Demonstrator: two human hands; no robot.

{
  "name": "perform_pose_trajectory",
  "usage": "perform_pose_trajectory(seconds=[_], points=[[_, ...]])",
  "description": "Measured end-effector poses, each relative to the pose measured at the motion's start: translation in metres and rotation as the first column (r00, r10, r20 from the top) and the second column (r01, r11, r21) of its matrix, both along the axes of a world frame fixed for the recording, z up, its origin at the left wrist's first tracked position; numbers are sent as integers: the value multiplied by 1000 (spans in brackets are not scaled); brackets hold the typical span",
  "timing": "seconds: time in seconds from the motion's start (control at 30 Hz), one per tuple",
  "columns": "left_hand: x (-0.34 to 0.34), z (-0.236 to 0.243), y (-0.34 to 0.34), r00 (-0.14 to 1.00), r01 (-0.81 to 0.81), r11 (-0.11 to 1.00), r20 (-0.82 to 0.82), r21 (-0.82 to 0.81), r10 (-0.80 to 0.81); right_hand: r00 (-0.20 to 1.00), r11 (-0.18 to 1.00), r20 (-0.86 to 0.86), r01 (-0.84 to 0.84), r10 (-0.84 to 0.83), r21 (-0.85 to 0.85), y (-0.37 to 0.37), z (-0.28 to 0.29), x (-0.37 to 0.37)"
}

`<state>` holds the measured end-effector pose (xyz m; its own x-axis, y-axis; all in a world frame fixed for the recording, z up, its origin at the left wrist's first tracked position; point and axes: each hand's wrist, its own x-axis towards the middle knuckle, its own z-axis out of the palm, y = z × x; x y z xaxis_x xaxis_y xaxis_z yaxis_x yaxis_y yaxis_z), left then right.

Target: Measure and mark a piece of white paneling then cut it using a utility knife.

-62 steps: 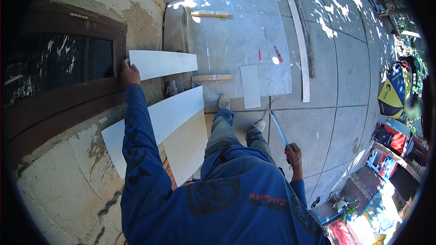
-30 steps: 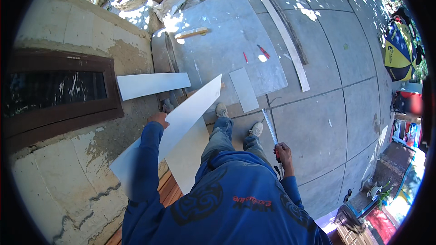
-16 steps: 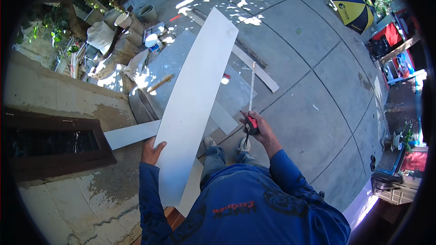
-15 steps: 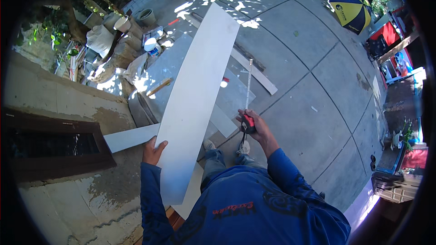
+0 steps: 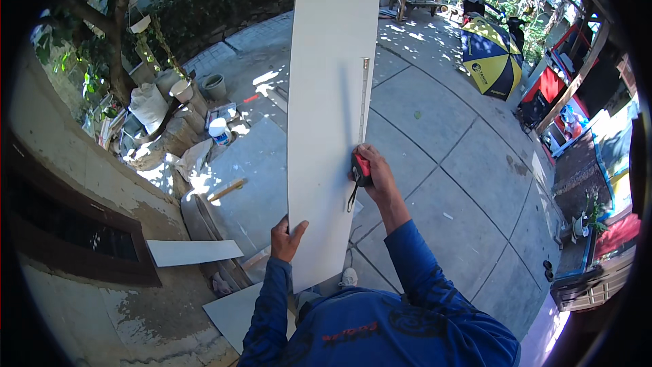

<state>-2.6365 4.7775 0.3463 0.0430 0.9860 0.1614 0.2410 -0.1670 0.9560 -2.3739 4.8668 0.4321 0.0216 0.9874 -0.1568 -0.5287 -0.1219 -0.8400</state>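
Observation:
A long white board [image 5: 320,41] stands in front of me, reaching past the top edge of the view. My left hand [image 5: 286,236] grips its left edge low down, thumb on the face. My right hand [image 5: 377,183] is closed on a red and black tape measure [image 5: 361,168] at the board's right side. The extended blade [image 5: 364,95] runs upward in front of the board, throwing a shadow on it; I cannot tell whether it touches. Another white board [image 5: 190,251] lies at the left by the brown-framed window [image 5: 88,234], and a white sheet [image 5: 231,316] lies below it.
A large flat panel [image 5: 265,156] with a wood strip [image 5: 227,189] lies on the paving [image 5: 468,197]. A white bucket [image 5: 219,136], sacks [image 5: 148,103] and pots stand by the tree at left. A yellow and blue umbrella [image 5: 492,54] and a wooden post [image 5: 564,102] are at right.
The board has been picked up and raised from slanting to upright before me. My right hand brought the tape measure up beside it. The view has tilted up toward the yard.

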Motion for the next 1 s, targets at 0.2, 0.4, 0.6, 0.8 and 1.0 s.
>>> perform_pose_trajectory(seconds=[0.2, 0.4, 0.6, 0.8, 1.0], points=[[23, 58, 50, 810, 180, 978, 580, -107, -86, 958, 995, 270, -103, 97, 6, -18, -14, 18], [28, -3, 35, 818, -322, 910, 406, -262, 407, 734, 979, 669, -199, 116, 49, -35, -26, 10], [43, -10, 15, 509, -206, 853, 692, -479, 512, 506, 948, 857, -211, -101, 236, -26, -29, 16], [44, -18, -3, 439, -185, 814, 695, -550, 570, 439, 975, 898, -179, -44, 135, 0, 7, -17], [60, -12, -18, 377, -228, 757, 661, -613, 649, 490, 948, 871, -288, 24, 136, 46, 40, -64]])
